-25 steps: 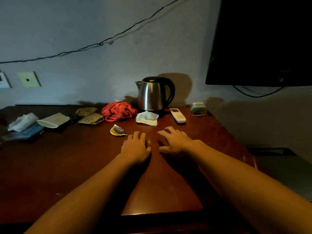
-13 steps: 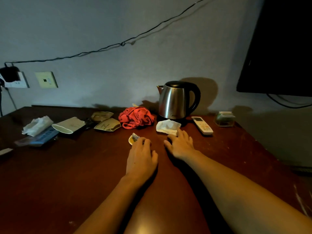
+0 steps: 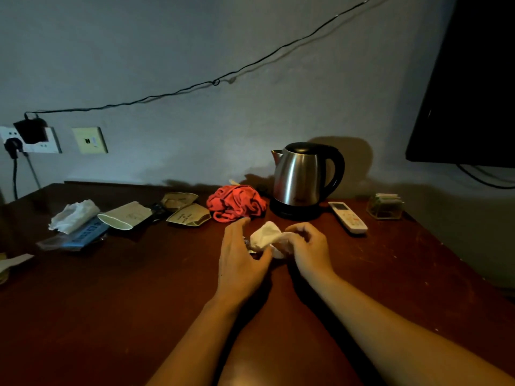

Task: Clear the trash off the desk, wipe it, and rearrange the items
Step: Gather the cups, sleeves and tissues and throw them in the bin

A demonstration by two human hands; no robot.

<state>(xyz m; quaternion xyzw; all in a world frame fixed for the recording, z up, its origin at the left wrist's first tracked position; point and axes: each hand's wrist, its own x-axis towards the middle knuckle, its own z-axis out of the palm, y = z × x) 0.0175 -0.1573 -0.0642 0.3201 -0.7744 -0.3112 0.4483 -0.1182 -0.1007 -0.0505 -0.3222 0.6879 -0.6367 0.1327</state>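
On the dark wooden desk [image 3: 139, 288], my right hand [image 3: 309, 252] grips a crumpled white tissue [image 3: 266, 235] in curled fingers. My left hand [image 3: 239, 257] lies just left of it with fingers stretched forward, its thumb against the tissue. It covers a small wrapper, of which only a shiny scrap [image 3: 248, 246] shows. More trash lies at the back left: a crumpled tissue [image 3: 73, 215], a squashed paper cup [image 3: 125, 215] and two flattened brown cups [image 3: 189, 215]. A red cloth [image 3: 235, 203] is bunched beside the kettle.
A steel kettle [image 3: 302, 179] stands at the back, with a white remote [image 3: 348, 217] and a small tea-bag holder [image 3: 386, 206] to its right. A blue packet [image 3: 83, 235] lies at the left. A dark screen [image 3: 468, 79] hangs on the right wall, and sockets [image 3: 33, 139] sit at left.
Both hands slid forward from the bare desk. My right hand closed round the white tissue and my left hand moved over the small wrapper. The view shifted left.
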